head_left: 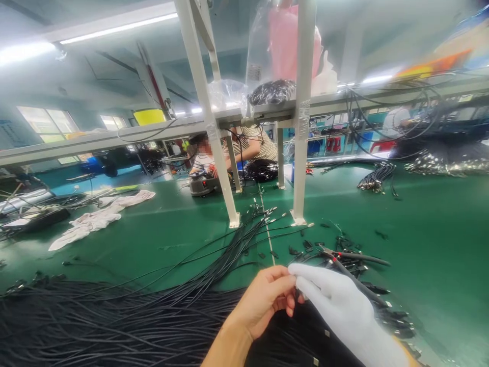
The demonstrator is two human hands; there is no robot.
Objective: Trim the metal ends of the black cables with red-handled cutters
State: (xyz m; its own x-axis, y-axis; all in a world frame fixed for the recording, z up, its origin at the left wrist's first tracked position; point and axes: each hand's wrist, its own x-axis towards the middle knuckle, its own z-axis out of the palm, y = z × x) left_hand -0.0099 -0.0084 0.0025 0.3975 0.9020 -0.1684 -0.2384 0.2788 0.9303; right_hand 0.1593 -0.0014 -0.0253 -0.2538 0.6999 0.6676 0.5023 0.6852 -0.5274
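My bare left hand (265, 300) and my white-gloved right hand (340, 303) meet fingertip to fingertip above a mass of black cables (114, 321). Both pinch at the same spot; a small dark bit shows under the fingertips, mostly hidden, and I cannot make out its kind. To the right of the gloved hand lie cutting pliers (353, 270) with dark handles, jaws pointing away to the left. Around them are scattered small black connector pieces (307, 245), and more with metal tips run down the right side. A bundle of cables (229, 255) stretches forward toward the shelf legs.
Two white shelf legs (301, 127) stand on the green table (439, 219). Behind them a person in a striped top (263, 142) works beside a dark round device (202, 184). A white cloth (99, 219) lies left; a tied cable bundle (376, 178) lies far right.
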